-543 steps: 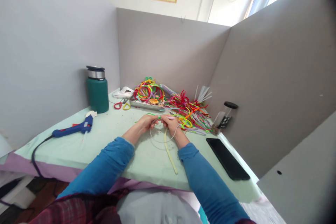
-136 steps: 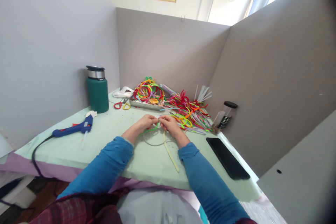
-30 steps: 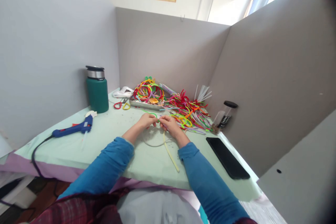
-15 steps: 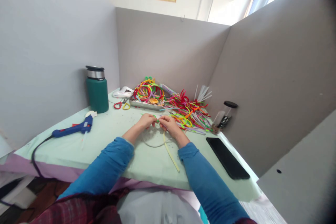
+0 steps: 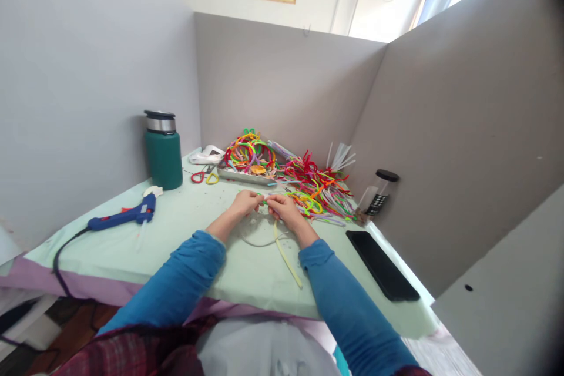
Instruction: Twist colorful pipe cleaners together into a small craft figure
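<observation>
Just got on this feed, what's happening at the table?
A person's left hand and right hand meet over the table, fingertips pinching a small green piece, probably pipe cleaner, between them. A pale yellow strip trails from beneath the right hand, beside a thin pale hoop. A heap of colorful pipe cleaners lies beyond, and the blue glue gun rests at the left.

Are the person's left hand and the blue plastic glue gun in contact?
Apart: the head view shows a wide stretch of pale green table cover between the left hand and the glue gun.
</observation>
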The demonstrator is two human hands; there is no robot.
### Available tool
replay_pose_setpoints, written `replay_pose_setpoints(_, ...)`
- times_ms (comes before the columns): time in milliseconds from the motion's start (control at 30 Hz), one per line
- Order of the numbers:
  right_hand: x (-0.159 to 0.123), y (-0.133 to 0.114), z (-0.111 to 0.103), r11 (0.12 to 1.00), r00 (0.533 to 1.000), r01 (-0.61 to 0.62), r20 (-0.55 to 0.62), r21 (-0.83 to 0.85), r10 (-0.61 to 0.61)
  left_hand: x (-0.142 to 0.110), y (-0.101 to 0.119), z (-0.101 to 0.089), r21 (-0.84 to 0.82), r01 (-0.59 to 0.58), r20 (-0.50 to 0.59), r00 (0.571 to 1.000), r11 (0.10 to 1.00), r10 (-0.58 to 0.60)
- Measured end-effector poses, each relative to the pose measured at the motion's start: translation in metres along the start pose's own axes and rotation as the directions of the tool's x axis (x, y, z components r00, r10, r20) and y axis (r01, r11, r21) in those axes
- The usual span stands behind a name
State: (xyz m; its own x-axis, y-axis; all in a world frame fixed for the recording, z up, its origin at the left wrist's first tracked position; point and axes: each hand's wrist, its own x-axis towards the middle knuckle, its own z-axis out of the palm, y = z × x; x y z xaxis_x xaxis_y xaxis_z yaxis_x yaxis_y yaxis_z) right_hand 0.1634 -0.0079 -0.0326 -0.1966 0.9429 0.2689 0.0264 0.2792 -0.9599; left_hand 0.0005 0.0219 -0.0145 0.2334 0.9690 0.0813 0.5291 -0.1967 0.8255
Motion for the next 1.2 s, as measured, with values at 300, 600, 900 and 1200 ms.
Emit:
replay_pose_setpoints(300, 0.000, 0.001, 0.000, 1.000, 1.000, 0.002, -0.005, 0.002, -0.002, -0.005, 0.006, -0.002, -0.011, -0.015, -0.044, 0.999, 1.000, 0.015)
replay_pose_setpoints(600, 0.000, -0.002, 0.001, 1.000, 1.000, 0.000, -0.003, 0.013, 0.000, -0.006, 0.010, -0.004, -0.044, -0.133, -0.114, 0.985, 0.990, 0.128)
replay_pose_setpoints(900, 0.000, 0.000, 0.000, 0.999, 1.000, -0.018, 0.013, 0.045, 0.018, -0.005, 0.010, -0.004, -0.076, -0.162, -0.109, 0.982, 0.984, 0.154)
replay_pose_setpoints(1200, -0.001, -0.001, 0.000, 0.999, 1.000, -0.012, 0.029, 0.038, 0.011, -0.006, 0.012, -0.004, -0.082, -0.154, -0.090, 0.985, 0.985, 0.147)
